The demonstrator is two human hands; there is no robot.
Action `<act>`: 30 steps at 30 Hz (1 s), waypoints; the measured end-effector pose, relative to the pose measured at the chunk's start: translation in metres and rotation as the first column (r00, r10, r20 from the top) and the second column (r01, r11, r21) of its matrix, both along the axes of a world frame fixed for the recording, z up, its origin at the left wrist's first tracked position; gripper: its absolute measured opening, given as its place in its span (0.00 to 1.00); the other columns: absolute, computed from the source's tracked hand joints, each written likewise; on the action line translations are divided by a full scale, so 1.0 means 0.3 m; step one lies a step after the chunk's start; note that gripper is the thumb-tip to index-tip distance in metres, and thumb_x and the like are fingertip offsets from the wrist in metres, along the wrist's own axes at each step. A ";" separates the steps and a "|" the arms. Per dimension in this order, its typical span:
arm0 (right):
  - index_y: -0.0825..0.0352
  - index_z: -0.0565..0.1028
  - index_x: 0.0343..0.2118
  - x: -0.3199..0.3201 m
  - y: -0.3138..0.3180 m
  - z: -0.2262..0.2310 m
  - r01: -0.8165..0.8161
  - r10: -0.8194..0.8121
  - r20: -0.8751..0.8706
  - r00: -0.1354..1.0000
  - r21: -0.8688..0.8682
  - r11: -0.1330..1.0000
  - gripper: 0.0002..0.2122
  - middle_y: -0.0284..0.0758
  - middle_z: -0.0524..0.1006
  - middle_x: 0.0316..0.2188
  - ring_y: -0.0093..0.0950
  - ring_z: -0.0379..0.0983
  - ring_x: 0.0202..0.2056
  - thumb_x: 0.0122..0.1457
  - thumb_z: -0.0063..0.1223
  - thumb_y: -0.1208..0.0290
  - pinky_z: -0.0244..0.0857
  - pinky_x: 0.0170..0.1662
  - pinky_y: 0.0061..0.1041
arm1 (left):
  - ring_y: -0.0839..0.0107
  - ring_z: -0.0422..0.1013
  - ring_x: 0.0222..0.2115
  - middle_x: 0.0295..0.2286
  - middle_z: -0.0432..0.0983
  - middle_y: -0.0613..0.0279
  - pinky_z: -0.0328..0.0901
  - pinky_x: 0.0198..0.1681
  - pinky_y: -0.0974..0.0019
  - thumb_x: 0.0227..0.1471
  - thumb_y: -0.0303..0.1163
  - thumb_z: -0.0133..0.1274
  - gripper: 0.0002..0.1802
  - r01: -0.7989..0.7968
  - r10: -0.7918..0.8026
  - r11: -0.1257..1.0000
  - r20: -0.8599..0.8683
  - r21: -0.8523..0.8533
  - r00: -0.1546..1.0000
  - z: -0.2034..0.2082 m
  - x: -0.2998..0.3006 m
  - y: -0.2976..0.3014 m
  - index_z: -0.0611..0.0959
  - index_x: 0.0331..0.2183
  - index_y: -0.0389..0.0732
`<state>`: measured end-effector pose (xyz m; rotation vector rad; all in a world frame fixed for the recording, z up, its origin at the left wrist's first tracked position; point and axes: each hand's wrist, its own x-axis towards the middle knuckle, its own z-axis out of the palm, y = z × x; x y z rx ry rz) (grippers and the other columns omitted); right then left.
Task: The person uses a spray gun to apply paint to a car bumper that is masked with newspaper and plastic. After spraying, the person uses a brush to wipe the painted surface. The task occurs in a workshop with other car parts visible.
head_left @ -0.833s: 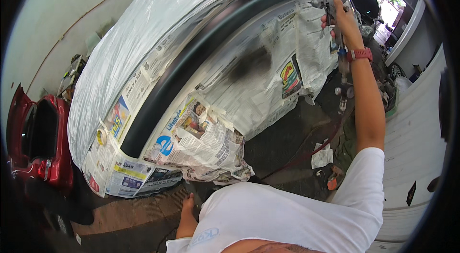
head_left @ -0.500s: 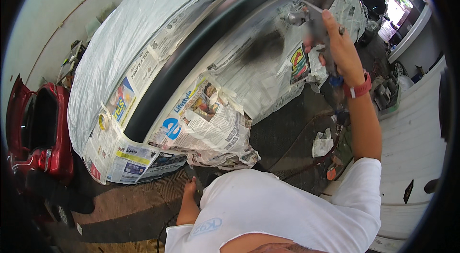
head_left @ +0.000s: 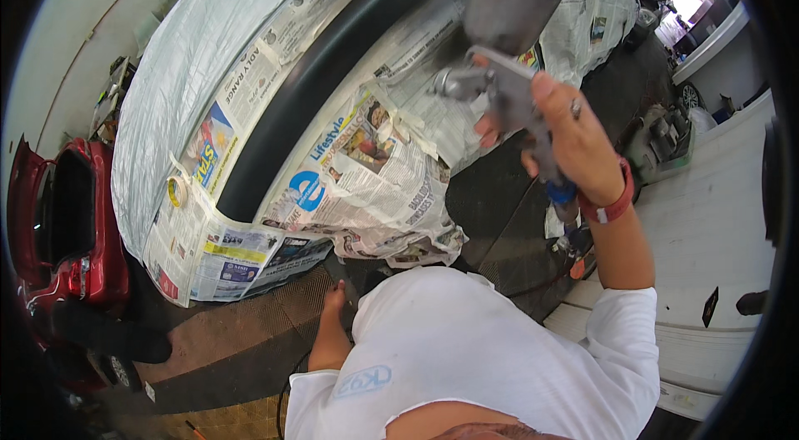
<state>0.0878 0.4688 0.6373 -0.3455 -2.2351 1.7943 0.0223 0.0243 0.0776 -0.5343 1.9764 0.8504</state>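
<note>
A metal spray gun [head_left: 509, 90] with a large grey cup on top is held in my right hand [head_left: 578, 136]. My fingers wrap its handle, and a blue fitting shows below them. The nozzle points left toward a dark, curved strip [head_left: 312, 82] on a car body. Masking newspaper [head_left: 374, 182] lines both sides of this strip, with a gap of air between gun and strip. My left hand [head_left: 334, 297] hangs low beside my body, near the lower edge of the paper; its fingers are too small and partly hidden to read.
Clear plastic sheeting [head_left: 179, 90] covers the car beyond the paper. A roll of tape [head_left: 176, 191] sits on its corner. At left stands a red car [head_left: 100, 215] with its rear hatch raised. A white panelled door [head_left: 707, 223] and a bin of parts [head_left: 666, 140] lie at right.
My right hand has brought the spray gun leftward and closer to me, along the strip. The left hand stays low at my side. The view has shifted slightly.
</note>
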 end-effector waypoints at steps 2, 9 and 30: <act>0.69 0.74 0.56 -0.003 0.023 0.021 0.079 -0.077 -0.055 0.996 0.048 0.996 0.31 0.35 0.82 0.30 0.18 0.78 0.32 0.72 0.37 0.42 0.63 0.19 0.16 | 0.48 0.64 0.63 0.62 0.67 0.41 0.59 0.64 0.52 0.64 0.54 0.50 0.38 0.005 -0.005 1.000 -0.006 -0.007 1.000 0.015 -0.016 0.000 0.70 0.64 0.35; 0.68 0.79 0.47 -0.065 0.060 0.056 0.274 -0.255 -0.126 0.959 0.177 0.945 0.30 0.34 0.81 0.26 0.18 0.76 0.24 0.69 0.42 0.40 0.63 0.18 0.17 | 0.49 0.67 0.60 0.59 0.70 0.41 0.61 0.62 0.52 0.63 0.55 0.51 0.38 0.072 -0.069 0.997 -0.112 0.020 0.991 0.022 -0.039 0.020 0.72 0.62 0.35; 0.68 0.77 0.49 -0.266 -0.072 0.347 0.297 -0.365 0.113 0.924 0.387 0.873 0.27 0.35 0.82 0.26 0.22 0.77 0.20 0.75 0.33 0.47 0.69 0.19 0.21 | 0.50 0.71 0.57 0.54 0.76 0.44 0.63 0.60 0.54 0.63 0.53 0.54 0.32 0.105 -0.099 0.993 -0.106 0.052 0.989 -0.083 0.032 0.081 0.79 0.56 0.36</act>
